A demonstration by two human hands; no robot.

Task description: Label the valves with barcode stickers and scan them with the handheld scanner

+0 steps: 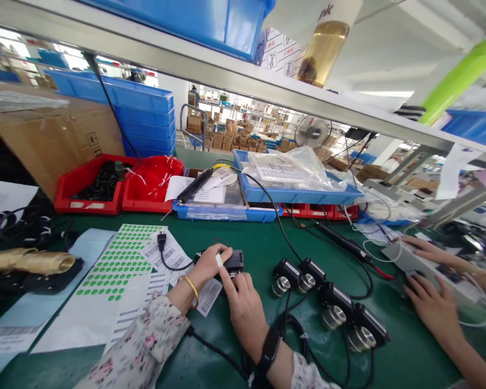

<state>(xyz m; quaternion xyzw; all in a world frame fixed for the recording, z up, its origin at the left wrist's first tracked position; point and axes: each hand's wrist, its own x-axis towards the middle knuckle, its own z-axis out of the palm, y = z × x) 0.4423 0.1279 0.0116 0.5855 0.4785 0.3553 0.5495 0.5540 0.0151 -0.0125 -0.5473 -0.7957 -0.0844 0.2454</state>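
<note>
A small black device with a metal round part [234,262] is between my hands above the green table. My left hand [206,266], with a gold bracelet at its wrist, is closed on the device's left side. My right hand [246,307], wearing a black wristband, grips it from the near side, its index finger stretched toward my left thumb. A small white label [219,260] shows at that fingertip; whether it is stuck down I cannot tell. Several similar black devices with silver round ends [335,315] lie to the right. A barcode label sheet [209,297] lies under my left wrist.
Sheets of green round stickers [119,259] and a black plug [162,241] lie left. Red bins [89,202] and a blue tray [303,195] line the back, under a shelf [227,73]. A screwdriver-like tool [342,241] lies right, near another person's hands [433,300].
</note>
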